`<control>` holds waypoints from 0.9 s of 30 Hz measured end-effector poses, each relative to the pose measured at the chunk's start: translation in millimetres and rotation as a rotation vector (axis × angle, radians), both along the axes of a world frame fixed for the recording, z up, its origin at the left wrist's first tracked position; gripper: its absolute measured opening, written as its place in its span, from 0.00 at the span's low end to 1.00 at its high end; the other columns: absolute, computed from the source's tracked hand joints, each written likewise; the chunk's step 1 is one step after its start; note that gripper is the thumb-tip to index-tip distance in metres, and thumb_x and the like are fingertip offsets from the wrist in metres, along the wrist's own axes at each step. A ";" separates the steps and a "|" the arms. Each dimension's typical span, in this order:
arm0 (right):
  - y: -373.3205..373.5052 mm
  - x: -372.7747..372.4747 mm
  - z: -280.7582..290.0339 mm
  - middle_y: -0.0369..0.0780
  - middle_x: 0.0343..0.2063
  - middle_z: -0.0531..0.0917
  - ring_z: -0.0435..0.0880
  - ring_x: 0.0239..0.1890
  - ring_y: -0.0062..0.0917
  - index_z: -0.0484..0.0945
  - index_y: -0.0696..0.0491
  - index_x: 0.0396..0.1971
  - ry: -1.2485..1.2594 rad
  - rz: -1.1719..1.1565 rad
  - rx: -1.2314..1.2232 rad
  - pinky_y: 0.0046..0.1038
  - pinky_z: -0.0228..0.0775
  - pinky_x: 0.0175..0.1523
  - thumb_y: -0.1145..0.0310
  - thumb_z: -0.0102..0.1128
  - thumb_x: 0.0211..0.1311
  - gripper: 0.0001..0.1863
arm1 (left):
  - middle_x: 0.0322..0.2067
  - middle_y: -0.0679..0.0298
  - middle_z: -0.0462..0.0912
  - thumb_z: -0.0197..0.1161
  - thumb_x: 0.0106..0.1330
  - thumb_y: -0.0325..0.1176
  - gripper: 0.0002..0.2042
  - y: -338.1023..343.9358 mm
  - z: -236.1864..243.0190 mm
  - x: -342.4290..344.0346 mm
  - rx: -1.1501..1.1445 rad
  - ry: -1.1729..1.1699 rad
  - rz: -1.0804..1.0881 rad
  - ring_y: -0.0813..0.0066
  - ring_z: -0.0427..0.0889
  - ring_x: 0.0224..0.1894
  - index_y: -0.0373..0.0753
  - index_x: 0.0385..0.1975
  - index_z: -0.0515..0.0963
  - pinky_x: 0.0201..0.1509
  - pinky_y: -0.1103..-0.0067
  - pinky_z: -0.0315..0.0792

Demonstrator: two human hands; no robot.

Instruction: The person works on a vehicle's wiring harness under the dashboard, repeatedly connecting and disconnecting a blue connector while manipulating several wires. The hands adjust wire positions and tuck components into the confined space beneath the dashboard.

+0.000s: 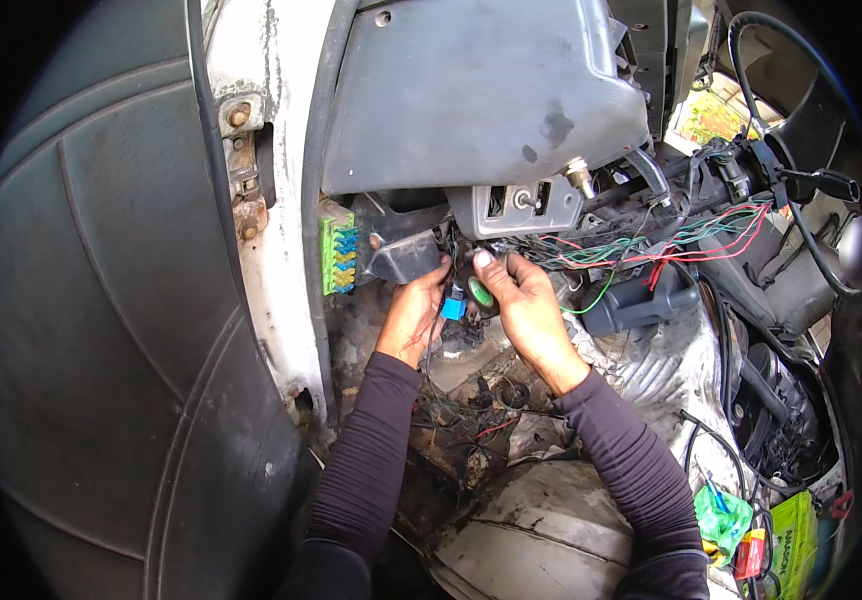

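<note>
Under a grey dashboard panel (471, 90), my left hand (416, 315) has its fingers curled at dark wires beside a black bracket (401, 255); what exactly it grips is partly hidden. My right hand (526, 310) pinches dark wiring just below a switch plate (486, 208), thumb on top; the exact piece is too small to name. A round green-and-black item (480, 292), possibly a tape roll, sits against that hand. A blue block (454, 303) hangs between both hands. A loose bundle of coloured wires (651, 245) runs off to the right.
A green fuse block (337, 255) is on the left beside the white door pillar (281, 350). A dark door panel (111, 300) fills the far left. Black cables, a steering column (721, 165), a white wheel-arch hump (531, 530) and green packages (781, 540) surround the footwell.
</note>
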State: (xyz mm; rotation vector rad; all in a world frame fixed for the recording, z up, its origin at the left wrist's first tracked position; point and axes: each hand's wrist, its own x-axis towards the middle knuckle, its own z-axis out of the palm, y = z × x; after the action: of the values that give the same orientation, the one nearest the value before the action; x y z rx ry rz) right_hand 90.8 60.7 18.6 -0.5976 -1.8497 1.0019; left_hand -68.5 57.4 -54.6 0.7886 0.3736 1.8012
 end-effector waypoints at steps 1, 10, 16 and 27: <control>-2.0 -0.7 2.2 0.40 0.23 0.80 0.82 0.30 0.28 0.79 0.62 0.30 -0.014 -0.042 0.064 0.35 0.74 0.36 0.53 0.63 0.72 0.23 | 0.45 0.61 0.86 0.55 0.79 0.35 0.11 2.9 -3.3 -3.6 -0.012 -0.041 -0.030 0.72 0.86 0.44 0.37 0.52 0.79 0.42 0.70 0.81; 22.2 -14.1 -1.0 0.61 0.38 0.84 0.84 0.45 0.57 0.83 0.65 0.32 -0.453 -0.445 0.312 0.50 0.75 0.52 0.59 0.65 0.64 0.20 | 0.41 0.57 0.87 0.59 0.76 0.32 0.09 15.5 -17.6 -16.0 -0.047 -0.181 -0.130 0.63 0.88 0.39 0.37 0.50 0.79 0.40 0.68 0.82; 34.1 -15.7 1.5 0.60 0.29 0.84 0.86 0.41 0.56 0.84 0.64 0.28 -0.465 -0.402 0.269 0.49 0.77 0.48 0.60 0.67 0.62 0.18 | 0.42 0.59 0.88 0.63 0.74 0.33 0.08 11.8 -5.4 -10.1 -0.081 -0.144 -0.182 0.67 0.88 0.39 0.38 0.46 0.81 0.41 0.70 0.83; 9.9 -6.1 14.6 0.54 0.32 0.86 0.86 0.41 0.50 0.88 0.59 0.34 -0.462 -0.425 0.409 0.44 0.75 0.48 0.62 0.66 0.64 0.13 | 0.38 0.62 0.87 0.66 0.71 0.31 0.06 15.7 4.4 1.3 -0.168 -0.012 0.050 0.71 0.87 0.37 0.37 0.42 0.81 0.43 0.73 0.84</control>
State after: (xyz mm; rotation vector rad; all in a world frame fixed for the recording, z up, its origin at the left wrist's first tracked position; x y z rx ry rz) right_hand 84.7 70.6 33.2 -0.9702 -2.1176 0.1999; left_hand -67.2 73.2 -50.2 0.6555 0.5341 1.7937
